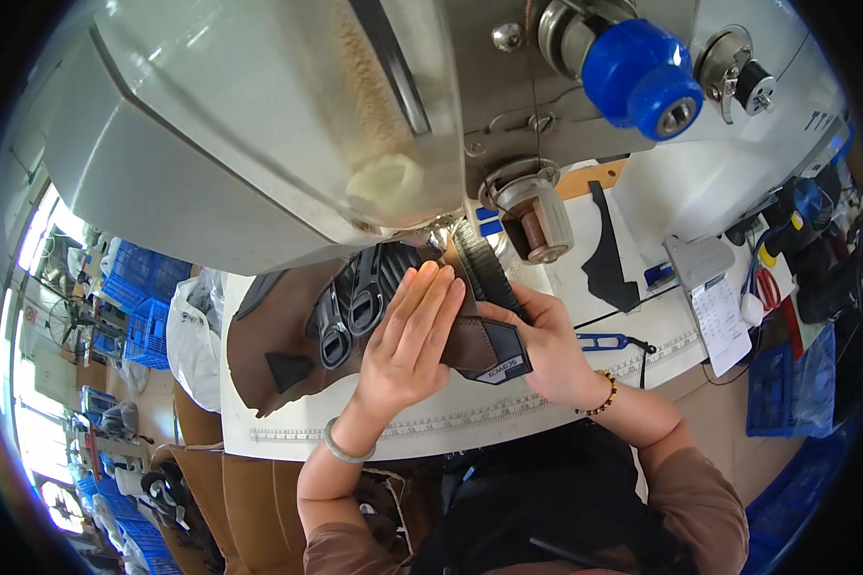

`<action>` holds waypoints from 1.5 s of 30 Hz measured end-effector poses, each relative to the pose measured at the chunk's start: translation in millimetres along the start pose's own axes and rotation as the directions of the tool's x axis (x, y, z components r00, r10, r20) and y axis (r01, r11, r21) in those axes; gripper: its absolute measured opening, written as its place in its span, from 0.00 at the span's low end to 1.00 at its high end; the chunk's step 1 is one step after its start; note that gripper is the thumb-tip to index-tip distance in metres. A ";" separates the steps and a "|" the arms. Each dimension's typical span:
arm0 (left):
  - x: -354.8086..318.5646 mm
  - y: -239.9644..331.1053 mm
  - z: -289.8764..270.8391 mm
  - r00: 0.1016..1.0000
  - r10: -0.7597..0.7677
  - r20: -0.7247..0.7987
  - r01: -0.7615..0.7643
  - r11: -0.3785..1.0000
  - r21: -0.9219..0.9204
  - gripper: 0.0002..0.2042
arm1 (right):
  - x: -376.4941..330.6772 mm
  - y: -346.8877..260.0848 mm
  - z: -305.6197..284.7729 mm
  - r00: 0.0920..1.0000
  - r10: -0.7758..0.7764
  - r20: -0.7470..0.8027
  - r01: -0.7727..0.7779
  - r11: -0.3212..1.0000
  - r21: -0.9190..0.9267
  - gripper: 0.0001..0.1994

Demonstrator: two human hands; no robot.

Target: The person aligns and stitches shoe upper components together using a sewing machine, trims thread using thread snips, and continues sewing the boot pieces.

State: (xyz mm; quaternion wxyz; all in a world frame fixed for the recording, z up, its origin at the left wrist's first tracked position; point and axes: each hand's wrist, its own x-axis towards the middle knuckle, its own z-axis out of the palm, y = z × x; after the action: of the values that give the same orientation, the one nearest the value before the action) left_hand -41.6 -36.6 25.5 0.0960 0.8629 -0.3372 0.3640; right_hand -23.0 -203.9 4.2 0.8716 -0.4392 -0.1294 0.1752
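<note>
A brown leather piece with black straps and buckles lies under the head of a sewing machine. My left hand rests flat on it, fingers stretched out side by side and pointing toward the machine's needle area. At its right end is a dark strap tab with a black patch. My right hand pinches the leather next to this tab, thumb on top and the other fingers partly hidden. A black ribbed edge runs up from between the hands. The needle is hidden.
A blue knob and a thread bobbin hang on the machine. On the white table are a printed ruler, a black cut piece, a blue tool and red scissors. Blue crates stand at left.
</note>
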 end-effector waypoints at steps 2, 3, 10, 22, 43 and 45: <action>1.3 0.6 0.2 1.000 -0.015 0.012 0.015 1.000 -0.002 0.29 | 1.3 -0.6 -0.6 1.000 0.015 0.000 -0.015 1.000 0.003 0.11; 1.5 -1.0 0.0 1.000 -0.019 -0.001 0.019 1.000 0.006 0.30 | 0.8 0.0 -0.4 1.000 0.027 0.004 -0.027 1.000 0.004 0.11; -11.0 -6.9 16.2 0.981 0.010 -0.193 -0.011 1.000 -0.005 0.27 | -0.1 1.9 3.4 0.993 -0.063 -0.095 0.054 0.994 -0.095 0.11; -5.7 -11.5 2.5 0.992 -0.008 -0.124 -0.001 0.997 -0.076 0.26 | -3.4 -9.1 -9.3 0.994 -0.038 0.102 0.066 0.953 -0.296 0.14; 4.3 -20.1 7.0 0.972 0.014 -0.235 -0.015 1.000 -0.002 0.18 | 13.2 -39.9 -12.1 0.998 0.054 -0.012 -0.055 0.934 -0.353 0.26; 7.7 -21.8 2.9 0.976 0.020 -0.219 -0.020 1.000 0.002 0.17 | 30.8 -47.1 -21.9 0.977 -0.205 -0.050 0.154 0.854 -0.498 0.26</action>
State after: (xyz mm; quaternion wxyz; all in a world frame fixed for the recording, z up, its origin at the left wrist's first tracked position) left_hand -21.9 -25.3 30.5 0.1291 0.8141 -0.3334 0.4577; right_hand 22.2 -232.9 31.8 0.7493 -0.6403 -0.1657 0.0319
